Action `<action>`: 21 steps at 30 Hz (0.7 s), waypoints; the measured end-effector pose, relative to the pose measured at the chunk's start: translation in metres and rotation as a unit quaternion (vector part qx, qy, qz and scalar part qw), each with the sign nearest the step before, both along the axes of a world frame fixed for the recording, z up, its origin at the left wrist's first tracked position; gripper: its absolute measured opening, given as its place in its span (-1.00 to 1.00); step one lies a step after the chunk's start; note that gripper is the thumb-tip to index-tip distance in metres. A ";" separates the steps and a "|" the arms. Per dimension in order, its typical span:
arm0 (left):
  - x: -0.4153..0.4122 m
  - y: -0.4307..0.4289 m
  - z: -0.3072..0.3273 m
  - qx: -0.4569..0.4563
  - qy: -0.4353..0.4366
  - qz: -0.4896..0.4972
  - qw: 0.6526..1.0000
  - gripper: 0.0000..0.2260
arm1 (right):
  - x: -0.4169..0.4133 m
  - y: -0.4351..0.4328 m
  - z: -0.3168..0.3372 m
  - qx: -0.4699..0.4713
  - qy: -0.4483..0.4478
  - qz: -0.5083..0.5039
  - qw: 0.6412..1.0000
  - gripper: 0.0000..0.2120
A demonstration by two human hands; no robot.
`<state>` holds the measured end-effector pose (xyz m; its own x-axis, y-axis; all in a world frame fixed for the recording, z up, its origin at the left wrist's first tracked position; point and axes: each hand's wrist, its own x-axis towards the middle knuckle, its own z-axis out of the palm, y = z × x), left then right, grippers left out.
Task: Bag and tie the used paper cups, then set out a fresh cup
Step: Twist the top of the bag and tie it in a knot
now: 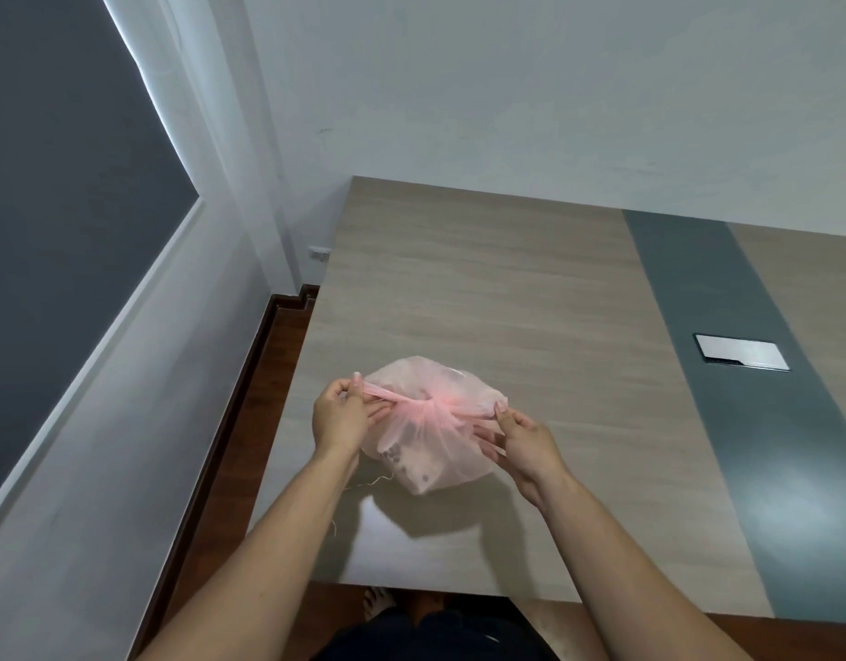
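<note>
Pink bag sits on the table near its front-left corner, left hand and right hand each pinching a stretched handle either side of the bag's gathered neck, forearms angled inward.

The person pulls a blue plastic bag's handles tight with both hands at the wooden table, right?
No: the head view shows the plastic bag is pink, not blue. The left hand and right hand do pull its handles tight at the wooden table.
</note>
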<state>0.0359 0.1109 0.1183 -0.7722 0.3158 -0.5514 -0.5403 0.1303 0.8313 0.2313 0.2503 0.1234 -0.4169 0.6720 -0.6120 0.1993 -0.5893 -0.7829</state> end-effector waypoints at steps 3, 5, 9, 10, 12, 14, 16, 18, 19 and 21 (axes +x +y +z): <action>0.004 -0.002 0.007 -0.012 0.044 0.005 0.999 -0.70 | 0.001 -0.003 0.001 0.006 0.003 -0.008 1.000 -0.65; 0.007 -0.003 0.013 -0.005 0.074 -0.019 0.997 -0.68 | -0.002 -0.006 0.003 0.050 0.016 -0.002 0.999 -0.64; 0.012 -0.002 0.024 -0.029 0.133 -0.093 0.986 -0.67 | -0.008 -0.011 0.024 0.114 0.066 0.063 0.989 -0.56; 0.013 -0.001 0.025 -0.038 0.148 -0.109 0.982 -0.67 | -0.011 -0.012 0.030 0.123 0.073 0.079 0.987 -0.54; 0.016 0.002 0.024 -0.035 0.166 -0.137 0.976 -0.66 | -0.016 -0.013 0.036 0.138 0.081 0.100 0.982 -0.52; 0.019 0.006 0.023 -0.003 0.156 -0.164 0.974 -0.67 | -0.023 -0.016 0.039 0.140 0.092 0.095 0.981 -0.51; 0.023 0.009 0.025 0.054 0.110 -0.182 0.976 -0.71 | -0.030 -0.017 0.039 0.131 0.117 0.070 0.982 -0.54; 0.028 0.011 0.026 0.128 0.009 -0.180 0.975 -0.59 | -0.035 -0.017 0.040 0.119 0.139 0.039 0.982 -0.58; 0.030 0.011 0.024 0.147 -0.037 -0.180 0.972 -0.53 | -0.036 -0.016 0.041 0.109 0.145 0.027 0.983 -0.60; 0.035 0.008 0.022 0.147 -0.066 -0.191 0.968 -0.62 | -0.035 -0.014 0.044 0.088 0.142 0.013 0.986 -0.63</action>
